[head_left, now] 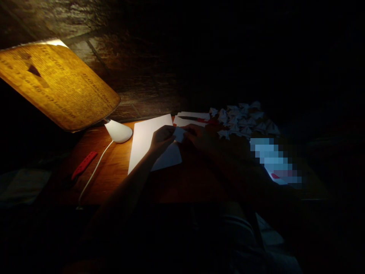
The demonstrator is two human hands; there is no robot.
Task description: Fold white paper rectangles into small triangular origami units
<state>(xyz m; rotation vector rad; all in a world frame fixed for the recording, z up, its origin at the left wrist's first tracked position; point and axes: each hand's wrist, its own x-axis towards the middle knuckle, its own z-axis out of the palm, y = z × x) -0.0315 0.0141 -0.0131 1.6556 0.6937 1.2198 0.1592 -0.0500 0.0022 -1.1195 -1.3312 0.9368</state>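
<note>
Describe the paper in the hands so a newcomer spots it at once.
On the wooden table, find the big white sheet right of the lamp. At its right edge, the left hand and right hand meet at a small pale piece of paper. Unlike the folded pieces clustered farther right, it alone is held.

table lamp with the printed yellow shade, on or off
On: the printed yellow shade glows, and light falls on the brown block wall beside it.
</note>
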